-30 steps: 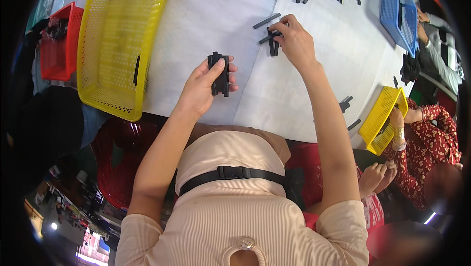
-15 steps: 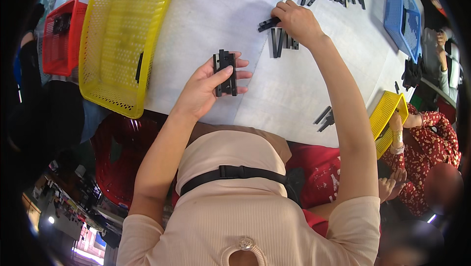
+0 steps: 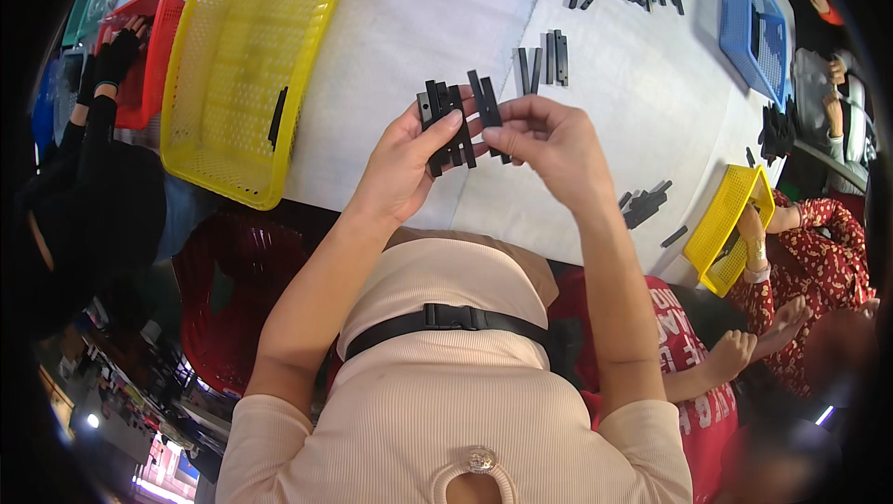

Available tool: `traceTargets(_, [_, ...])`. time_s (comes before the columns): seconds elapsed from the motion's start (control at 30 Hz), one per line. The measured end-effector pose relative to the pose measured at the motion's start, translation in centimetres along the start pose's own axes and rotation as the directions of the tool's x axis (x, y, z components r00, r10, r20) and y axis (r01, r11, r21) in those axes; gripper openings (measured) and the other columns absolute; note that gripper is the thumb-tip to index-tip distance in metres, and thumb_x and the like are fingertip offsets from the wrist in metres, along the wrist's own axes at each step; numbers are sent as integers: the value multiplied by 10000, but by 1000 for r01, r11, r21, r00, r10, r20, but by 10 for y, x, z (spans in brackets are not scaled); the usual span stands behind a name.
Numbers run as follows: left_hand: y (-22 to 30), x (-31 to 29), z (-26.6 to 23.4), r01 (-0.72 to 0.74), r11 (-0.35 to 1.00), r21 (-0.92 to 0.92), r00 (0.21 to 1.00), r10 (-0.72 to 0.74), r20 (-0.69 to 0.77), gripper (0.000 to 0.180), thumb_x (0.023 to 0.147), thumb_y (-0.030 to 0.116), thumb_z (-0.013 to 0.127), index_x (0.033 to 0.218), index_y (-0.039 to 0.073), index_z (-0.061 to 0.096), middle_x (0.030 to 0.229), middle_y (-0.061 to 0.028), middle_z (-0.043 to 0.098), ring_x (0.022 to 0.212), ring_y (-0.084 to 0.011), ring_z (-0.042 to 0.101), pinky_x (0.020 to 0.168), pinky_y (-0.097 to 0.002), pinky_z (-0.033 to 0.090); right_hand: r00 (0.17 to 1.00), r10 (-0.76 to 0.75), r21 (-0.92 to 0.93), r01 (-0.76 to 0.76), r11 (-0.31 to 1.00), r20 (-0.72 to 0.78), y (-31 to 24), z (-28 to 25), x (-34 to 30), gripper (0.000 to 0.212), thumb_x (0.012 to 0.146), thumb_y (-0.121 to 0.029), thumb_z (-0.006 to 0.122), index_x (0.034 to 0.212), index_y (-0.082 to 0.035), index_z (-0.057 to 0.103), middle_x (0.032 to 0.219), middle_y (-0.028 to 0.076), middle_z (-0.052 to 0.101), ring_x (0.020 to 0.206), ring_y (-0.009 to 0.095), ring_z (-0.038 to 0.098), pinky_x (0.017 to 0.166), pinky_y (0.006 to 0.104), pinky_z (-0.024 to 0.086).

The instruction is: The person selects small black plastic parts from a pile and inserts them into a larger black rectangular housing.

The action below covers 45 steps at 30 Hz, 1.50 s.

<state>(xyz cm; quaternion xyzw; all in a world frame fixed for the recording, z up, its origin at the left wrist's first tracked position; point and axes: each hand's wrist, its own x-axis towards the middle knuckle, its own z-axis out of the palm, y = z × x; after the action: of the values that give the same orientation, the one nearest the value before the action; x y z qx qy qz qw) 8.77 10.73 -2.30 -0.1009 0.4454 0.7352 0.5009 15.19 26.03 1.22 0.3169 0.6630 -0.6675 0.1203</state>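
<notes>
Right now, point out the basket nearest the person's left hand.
The large yellow basket, left of the left hand. The red basket sits beyond it; the blue basket and small yellow basket are far right.

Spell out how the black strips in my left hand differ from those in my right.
The left bundle shows more strips; the right bundle shows two. The left bundle is clasped around mid-length; the right bundle is pinched nearer its lower end. Both are black, slender strips, leaning left at the top.

black strips (image 3: pixel 432 112) look matt; big yellow basket (image 3: pixel 244 86), plastic.
</notes>
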Motion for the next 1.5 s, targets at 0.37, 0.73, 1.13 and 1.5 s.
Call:
traceTargets(0.37, [2, -16, 9, 24, 1000, 16, 1000, -24, -5, 306, 819, 91, 574, 1108, 68, 477, 1050, -36, 575, 901, -106, 556, 712, -259, 466, 988, 66, 60, -58, 997, -142, 17, 22, -20, 195, 789, -146, 630, 859, 36, 619, 626, 41, 578, 484, 63, 495, 399, 198, 366])
traceTargets(0.73, [2, -21, 5, 59, 988, 140, 998, -62, 12, 288, 754, -39, 591, 1030, -8, 515, 953, -83, 605, 840, -162, 608, 740, -275, 490, 811, -480, -151, 457, 877, -335, 26, 35, -5, 189, 784, -129, 636, 899, 17, 608, 696, 68, 602, 518, 100, 545, 457, 204, 437])
traceTargets(1.13, [-9, -24, 4, 37, 970, 240, 999, -39, 3, 261, 760, -73, 563, 1018, -49, 524, 915, -96, 605, 872, -186, 616, 695, -250, 486, 990, -111, 434, 137, 890, -85, 22, 31, -11, 148, 800, -67, 591, 921, 14, 618, 738, 70, 621, 655, 103, 588, 548, 216, 477])
traceTargets(1.5, [-13, -23, 2, 160, 970, 181, 985, -168, 31, 321, 778, -60, 539, 1088, -25, 461, 996, -120, 585, 898, -215, 608, 726, -283, 498, 1000, 7, 214, -6, 977, -4, 34, 25, -6, 222, 854, -191, 546, 963, -18, 633, 769, 43, 627, 758, 92, 574, 639, 215, 446])
